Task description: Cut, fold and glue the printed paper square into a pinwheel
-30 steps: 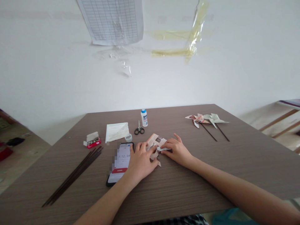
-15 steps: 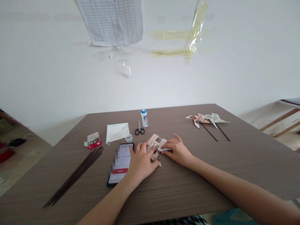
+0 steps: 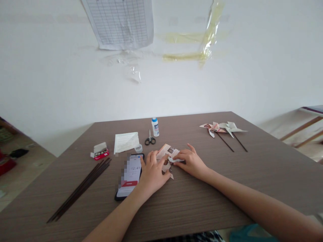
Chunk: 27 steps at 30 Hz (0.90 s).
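The left hand point(image 3: 153, 176) and right hand point(image 3: 191, 163) are pinching a folded paper point(image 3: 164, 152) from both sides near the middle of the tabletop point(image 3: 202, 198) (apparently keeping its folds down), while a phone point(image 3: 130, 178) is lying just beside the left hand and two pinwheels point(image 3: 214, 127) are standing clear toward the far right corner.

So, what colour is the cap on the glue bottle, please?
The glue bottle has a blue cap, best seen in the head view.

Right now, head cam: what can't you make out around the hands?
Head view:
- folded paper: its middle is hidden under the left hand and right hand
- phone: left side blurred by a pixelated patch
- white bottle: label too small to read
- small red-and-white box: print too small to read
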Motion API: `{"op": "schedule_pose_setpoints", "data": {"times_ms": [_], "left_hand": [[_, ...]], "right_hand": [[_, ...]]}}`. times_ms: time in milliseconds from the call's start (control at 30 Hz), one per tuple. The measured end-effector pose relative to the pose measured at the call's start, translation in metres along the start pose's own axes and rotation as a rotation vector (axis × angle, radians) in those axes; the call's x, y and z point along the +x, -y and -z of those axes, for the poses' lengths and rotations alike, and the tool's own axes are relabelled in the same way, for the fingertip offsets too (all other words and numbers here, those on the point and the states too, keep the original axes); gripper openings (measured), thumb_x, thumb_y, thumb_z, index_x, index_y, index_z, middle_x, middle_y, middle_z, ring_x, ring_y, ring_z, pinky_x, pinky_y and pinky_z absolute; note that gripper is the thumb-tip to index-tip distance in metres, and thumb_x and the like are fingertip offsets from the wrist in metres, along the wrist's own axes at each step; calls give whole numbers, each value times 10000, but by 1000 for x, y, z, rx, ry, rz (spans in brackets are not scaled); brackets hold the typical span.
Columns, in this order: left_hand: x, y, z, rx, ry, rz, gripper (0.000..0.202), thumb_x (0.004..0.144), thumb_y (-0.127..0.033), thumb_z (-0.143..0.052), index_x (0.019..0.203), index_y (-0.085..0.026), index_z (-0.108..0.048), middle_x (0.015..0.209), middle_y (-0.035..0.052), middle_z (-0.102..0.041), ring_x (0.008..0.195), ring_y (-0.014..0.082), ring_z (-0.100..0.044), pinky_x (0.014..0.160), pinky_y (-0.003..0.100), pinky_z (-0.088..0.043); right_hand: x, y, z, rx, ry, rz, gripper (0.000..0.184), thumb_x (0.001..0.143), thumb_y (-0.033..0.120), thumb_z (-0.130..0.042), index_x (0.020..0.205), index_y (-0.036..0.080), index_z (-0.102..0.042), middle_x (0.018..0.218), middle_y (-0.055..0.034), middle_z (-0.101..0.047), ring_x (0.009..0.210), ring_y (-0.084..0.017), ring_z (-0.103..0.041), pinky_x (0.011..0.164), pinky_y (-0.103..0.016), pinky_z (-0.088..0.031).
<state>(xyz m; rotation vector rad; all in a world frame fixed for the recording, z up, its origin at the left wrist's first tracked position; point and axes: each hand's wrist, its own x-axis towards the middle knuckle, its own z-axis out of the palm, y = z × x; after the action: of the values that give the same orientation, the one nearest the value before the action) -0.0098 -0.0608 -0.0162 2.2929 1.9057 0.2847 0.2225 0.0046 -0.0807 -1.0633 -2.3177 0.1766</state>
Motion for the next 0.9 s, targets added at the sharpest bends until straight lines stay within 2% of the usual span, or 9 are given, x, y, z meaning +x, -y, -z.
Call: {"op": "schedule_pose_setpoints", "data": {"times_ms": [100,300,433,533,700,900], "left_hand": [[1,-1,-1,-6,-21,3,762,960,-223,-844,1701,-314,-688,1802,198,-567,1710,483,-488,1422,867,-287],[-3,-3,7,-13,6,-32,554,1014,-219,-801,1557,-327,-823,1790,174,-601,1687,514,-495,1405,904,-267],[-3,-5,11,-5,51,-36,518,1040,-239,-786,1547,-324,-845,1811,195,-584,1699,533,-489,1398,928,-269],[-1,-4,9,-2,50,-44,530,1047,-246,-777,1567,-333,-837,1826,204,-569,1718,528,-478,1403,929,-261],[0,-2,4,-16,36,-28,542,1029,-245,-801,1558,-360,-833,1849,162,-555,1727,511,-465,1421,902,-244],[2,-1,3,-62,-17,-3,645,946,-221,-898,1573,-340,-801,1829,177,-567,1714,503,-493,1418,890,-275]], "right_hand": [[0,0,1,9,15,-17,111,1083,327,-887,1184,334,-933,1152,-68,-922,1138,-323,-876,1386,-781,-397],[1,3,3,23,28,-22,143,1073,295,-890,1205,331,-934,1149,-74,-916,1146,-329,-870,1370,-796,-414],[1,2,3,33,33,-27,131,1076,295,-879,1189,331,-934,1151,-77,-914,1140,-325,-866,1384,-785,-395],[1,1,2,35,29,-18,125,1077,291,-870,1174,335,-935,1156,-73,-917,1146,-323,-866,1393,-765,-389],[0,1,2,36,16,-16,148,1071,278,-882,1191,346,-937,1160,-65,-924,1161,-323,-872,1399,-763,-385],[1,1,3,21,27,-10,114,1077,299,-888,1180,317,-933,1150,-71,-923,1140,-316,-874,1380,-784,-405]]}}
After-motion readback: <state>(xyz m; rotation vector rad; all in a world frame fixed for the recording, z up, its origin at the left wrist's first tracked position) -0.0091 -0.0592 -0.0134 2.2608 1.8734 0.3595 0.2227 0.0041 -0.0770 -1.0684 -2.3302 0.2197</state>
